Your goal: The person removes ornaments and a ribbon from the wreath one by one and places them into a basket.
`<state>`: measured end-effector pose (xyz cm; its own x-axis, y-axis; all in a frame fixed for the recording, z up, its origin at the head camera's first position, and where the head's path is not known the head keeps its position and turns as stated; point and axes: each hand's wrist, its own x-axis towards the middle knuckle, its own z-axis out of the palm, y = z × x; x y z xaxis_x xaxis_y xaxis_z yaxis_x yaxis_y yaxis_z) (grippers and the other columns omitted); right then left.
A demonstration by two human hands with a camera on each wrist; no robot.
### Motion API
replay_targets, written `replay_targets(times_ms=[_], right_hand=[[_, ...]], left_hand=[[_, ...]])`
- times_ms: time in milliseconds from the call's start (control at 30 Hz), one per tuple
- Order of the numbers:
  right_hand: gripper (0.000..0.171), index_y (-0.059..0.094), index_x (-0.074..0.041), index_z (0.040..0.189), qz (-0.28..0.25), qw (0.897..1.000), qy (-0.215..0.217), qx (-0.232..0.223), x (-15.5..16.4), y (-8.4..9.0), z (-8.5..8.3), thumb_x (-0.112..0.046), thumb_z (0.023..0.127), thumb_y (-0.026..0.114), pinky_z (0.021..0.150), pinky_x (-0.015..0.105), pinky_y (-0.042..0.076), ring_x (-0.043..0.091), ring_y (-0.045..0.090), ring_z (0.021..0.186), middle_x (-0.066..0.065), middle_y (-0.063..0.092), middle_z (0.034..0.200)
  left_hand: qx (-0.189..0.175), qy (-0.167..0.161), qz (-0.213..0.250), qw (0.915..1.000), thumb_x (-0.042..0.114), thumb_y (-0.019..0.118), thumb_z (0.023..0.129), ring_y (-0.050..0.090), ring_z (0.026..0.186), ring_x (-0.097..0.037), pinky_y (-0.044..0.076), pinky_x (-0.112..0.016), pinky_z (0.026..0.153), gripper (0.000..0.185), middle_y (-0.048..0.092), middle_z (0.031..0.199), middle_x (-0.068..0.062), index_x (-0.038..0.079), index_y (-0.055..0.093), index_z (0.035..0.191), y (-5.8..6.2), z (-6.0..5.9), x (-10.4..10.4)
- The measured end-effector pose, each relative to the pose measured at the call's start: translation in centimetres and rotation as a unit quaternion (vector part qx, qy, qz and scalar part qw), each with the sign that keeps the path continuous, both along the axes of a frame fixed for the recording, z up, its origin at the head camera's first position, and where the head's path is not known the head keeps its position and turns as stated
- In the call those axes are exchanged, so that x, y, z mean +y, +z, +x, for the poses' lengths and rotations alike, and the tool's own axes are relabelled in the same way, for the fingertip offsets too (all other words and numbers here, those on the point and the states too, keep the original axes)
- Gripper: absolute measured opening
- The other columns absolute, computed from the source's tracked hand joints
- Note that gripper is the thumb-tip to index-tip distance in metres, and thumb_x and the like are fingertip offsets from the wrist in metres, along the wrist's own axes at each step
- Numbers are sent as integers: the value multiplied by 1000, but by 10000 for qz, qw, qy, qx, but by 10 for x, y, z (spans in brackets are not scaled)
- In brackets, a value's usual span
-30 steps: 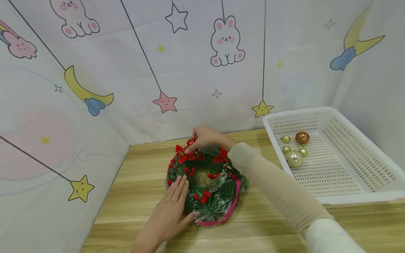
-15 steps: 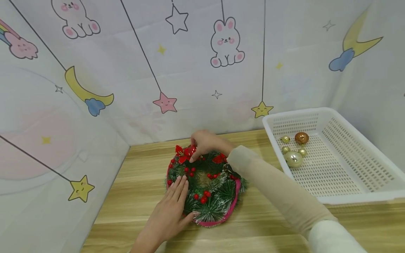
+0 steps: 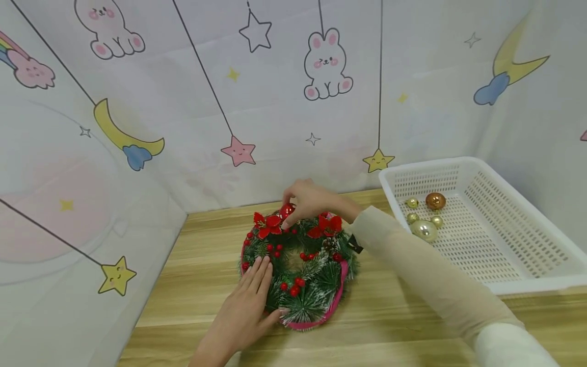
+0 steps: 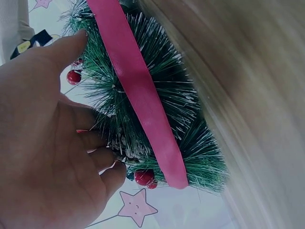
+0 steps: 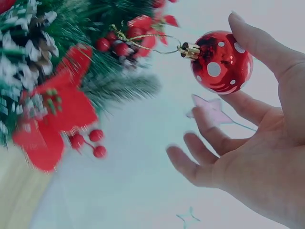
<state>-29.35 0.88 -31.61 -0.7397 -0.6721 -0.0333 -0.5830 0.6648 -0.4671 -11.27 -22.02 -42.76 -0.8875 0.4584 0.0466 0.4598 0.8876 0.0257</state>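
The red bauble [image 5: 220, 62] sits at the wreath's [image 3: 298, 267] far edge, toward the table's [image 3: 390, 326] back edge, its gold cap and thin wire loop pointing into the greenery and its round body against the right hand [image 3: 312, 200]. That hand pinches it lightly between thumb and forefinger, the other fingers spread loose. The left hand [image 3: 243, 311] lies flat on the wreath's near-left rim, fingers straight; the bauble is glossy red with white dots.

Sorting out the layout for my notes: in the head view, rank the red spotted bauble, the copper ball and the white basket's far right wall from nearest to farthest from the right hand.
1. red spotted bauble, at the right hand fingers, on the wreath's far side.
2. copper ball, right, in the basket's far corner.
3. white basket far right wall, farthest right.
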Motion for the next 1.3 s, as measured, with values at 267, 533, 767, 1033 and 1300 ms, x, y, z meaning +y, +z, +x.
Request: replay_targets(times_ms=[267,533,767,1033,1300], right_hand=[[38,74,-18,117,-766,9960,-34,-455,49,27,17,-39,88,86,91,42,58,26,68,107,6,74,118],[41,73,-18,124,-1398,9882,-314,-548,106,35,34,-33,88,87,93,42,61,24,68,110,4,71,118],[49,67,-8,128,-1806,9780,-609,-842,146,30,52,-21,86,89,98,41,63,25,71,111,12,69,123],[49,66,-7,126,-1888,9722,-1022,-939,182,23,67,-24,86,89,89,30,64,23,72,109,11,71,122],[47,67,-8,124,-1723,9741,-1300,-670,225,12,68,-22,86,89,88,22,62,18,73,107,10,72,121]], left_hand=[[-41,-6,78,10000,58,63,101,19,165,-36,30,-52,131,92,20,176,-16,1,30,165,0,0,1],[-56,50,102,9999,62,60,101,20,165,-36,29,-53,132,94,22,176,-17,0,30,165,-2,0,2],[-37,59,28,10000,62,62,99,20,165,-35,30,-52,132,96,23,176,-17,1,29,165,-2,-1,2],[-38,46,7,10000,65,59,100,19,165,-35,30,-52,132,97,22,176,-16,1,28,165,-3,-1,0],[-43,29,26,10000,65,58,100,19,165,-35,28,-51,132,96,20,176,-16,0,29,165,-3,-1,0]])
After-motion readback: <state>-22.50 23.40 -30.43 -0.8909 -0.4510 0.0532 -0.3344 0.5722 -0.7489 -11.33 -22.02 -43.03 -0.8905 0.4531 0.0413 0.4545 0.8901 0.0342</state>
